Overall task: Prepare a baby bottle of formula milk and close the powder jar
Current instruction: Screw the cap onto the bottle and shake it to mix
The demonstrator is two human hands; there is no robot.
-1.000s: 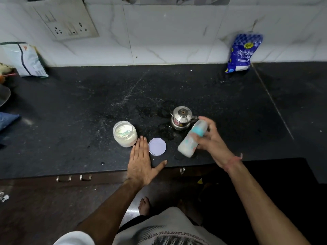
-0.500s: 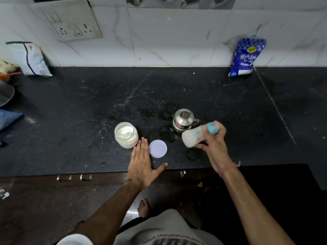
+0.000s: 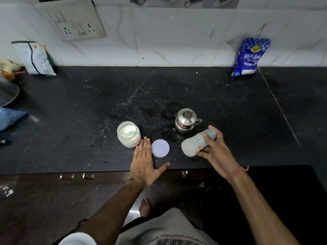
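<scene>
— What do I have on screen, biggest thing first?

— I see the black counter filling the middle of the view, with a white marbled wall behind it at twelve o'clock and a switch panel on that wall at eleven.

— And on the counter?

— I make out a blue sugar bag leaning on the wall at about one o'clock, and a white pouch at ten. Nearer the centre stands a small steel pot with its lid on, upright.

— Where are the task's things?

— The powder jar stands open at seven o'clock from the pot, white powder visible inside. Its round pale lid lies flat on the counter, just beside the jar at its four o'clock, apart from it.

— The hands?

— My left hand lies flat on the counter between jar and lid, fingers straight, thumb spread, its grip on nothing. My right hand has its grip closed around the baby bottle, which is tilted almost level above the counter at five o'clock from the pot, milky inside, blurred, teal cap end toward the pot.
</scene>
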